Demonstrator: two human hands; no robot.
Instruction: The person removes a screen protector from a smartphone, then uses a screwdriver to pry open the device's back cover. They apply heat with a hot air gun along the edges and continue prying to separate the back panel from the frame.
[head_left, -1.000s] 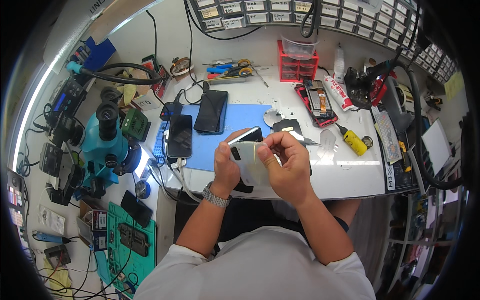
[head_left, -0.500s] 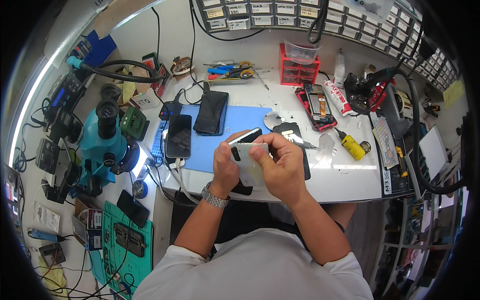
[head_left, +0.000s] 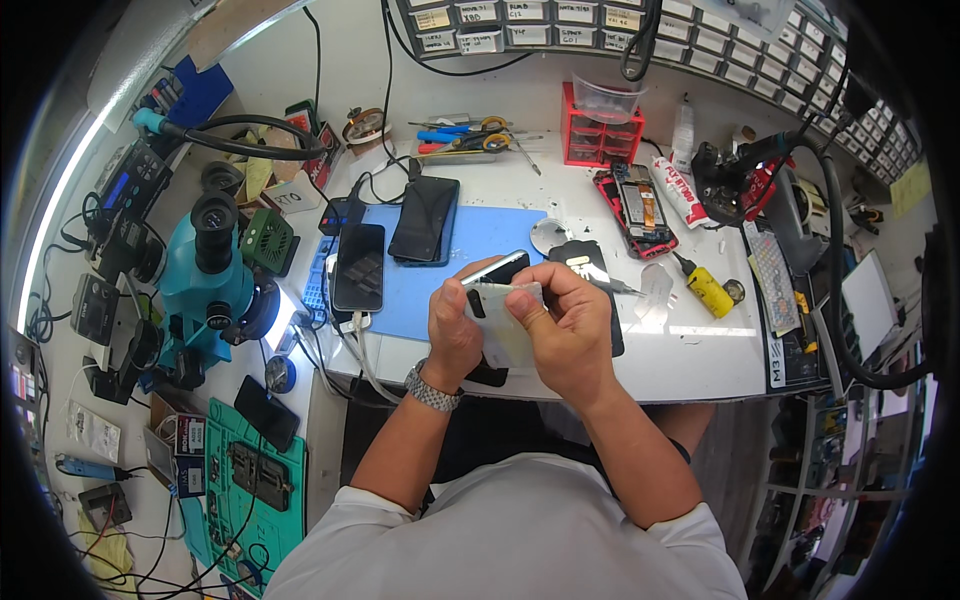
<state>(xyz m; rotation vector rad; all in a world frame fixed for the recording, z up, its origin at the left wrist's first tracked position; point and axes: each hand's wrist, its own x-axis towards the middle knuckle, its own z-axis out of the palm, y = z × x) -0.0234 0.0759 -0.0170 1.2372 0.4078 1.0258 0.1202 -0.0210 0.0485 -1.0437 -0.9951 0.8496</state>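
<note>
Just over the front edge of the bench, my left hand (head_left: 455, 330) grips a phone (head_left: 508, 268) with a pale rim and dark face. Its fingers are mostly hidden behind the phone. A whitish, translucent phone cover (head_left: 506, 340) with a dark oblong near its upper left corner lies against the phone on the side toward me. My right hand (head_left: 572, 335) pinches the cover's upper right edge between thumb and bent fingers. Whether the cover is partly off the phone cannot be made out.
A blue mat (head_left: 480, 232) bears two dark phones. An opened red phone (head_left: 637, 210), a yellow bottle (head_left: 708, 292) and a dark phone back (head_left: 590, 275) lie to the right. A teal microscope (head_left: 208, 285) stands left; white cables (head_left: 362, 365) hang at the bench edge.
The cover's upper edge and my right thumb have shifted slightly to the right. My left hand keeps its hold on the phone. The whole view has moved a little.
</note>
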